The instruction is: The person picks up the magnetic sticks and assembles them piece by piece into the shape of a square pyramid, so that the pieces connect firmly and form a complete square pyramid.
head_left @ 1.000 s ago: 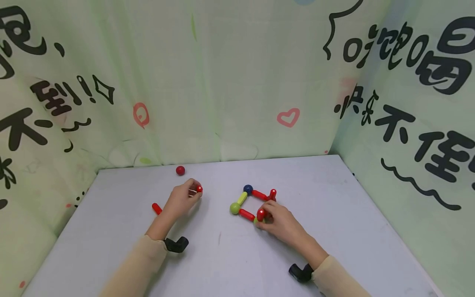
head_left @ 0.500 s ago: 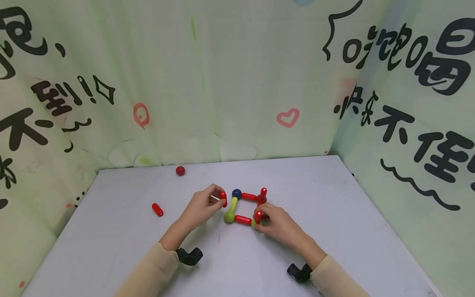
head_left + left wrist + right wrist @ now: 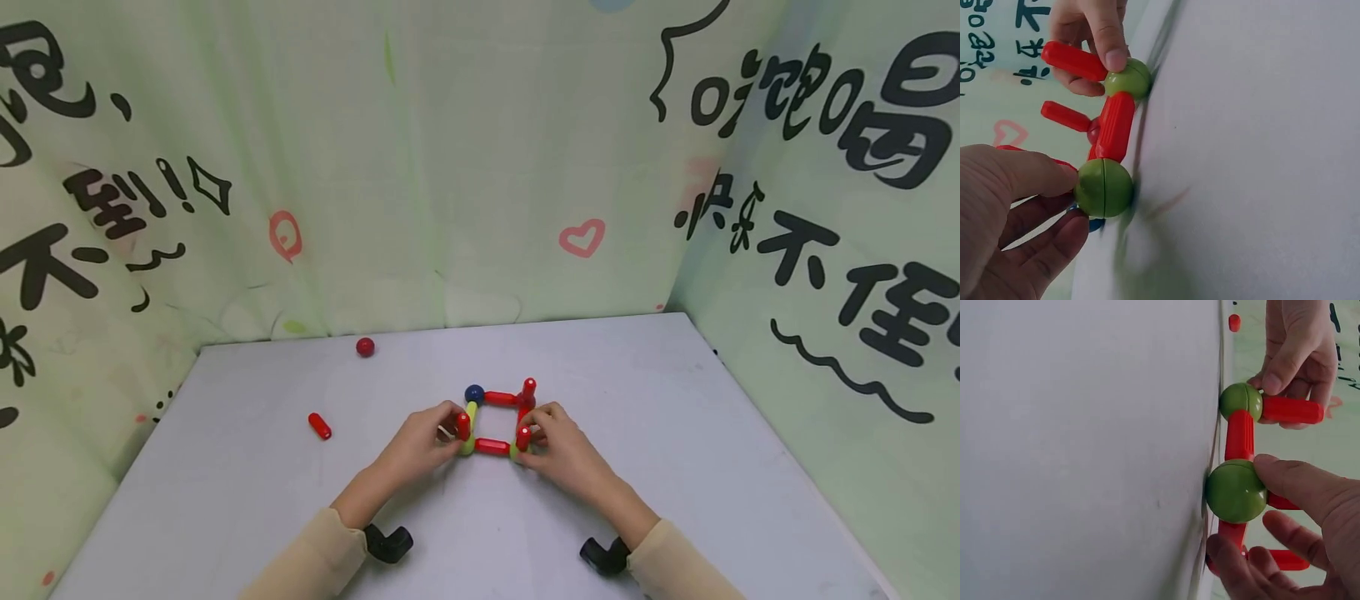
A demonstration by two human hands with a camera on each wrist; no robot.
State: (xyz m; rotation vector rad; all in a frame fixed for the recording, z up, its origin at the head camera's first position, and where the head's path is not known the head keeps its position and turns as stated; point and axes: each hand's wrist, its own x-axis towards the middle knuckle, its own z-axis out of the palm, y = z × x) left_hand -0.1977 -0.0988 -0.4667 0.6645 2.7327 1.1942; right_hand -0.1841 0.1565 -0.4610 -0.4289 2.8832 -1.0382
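A square frame of magnetic rods and balls lies on the table. My left hand (image 3: 416,446) pinches a red magnetic rod (image 3: 1297,410), which stands upright at the near left green ball (image 3: 1104,187). At the near right corner, my right hand (image 3: 573,454) pinches another upright red rod (image 3: 1075,60) low down, thumb against the green ball (image 3: 1235,490). A red rod (image 3: 492,447) joins the two green balls. The far corners have a blue ball (image 3: 474,394) and a dark red ball, partly hidden beneath its own upright red rod (image 3: 529,388).
A loose red rod (image 3: 319,426) lies on the white table (image 3: 225,500) to the left. One red ball (image 3: 365,347) sits near the back edge. Behind the table hangs a pale green printed curtain (image 3: 480,167).
My left hand has carried its red rod rightward from the left side to the near left green ball. The frame has shifted and turned slightly left; my right hand stays at its corner.
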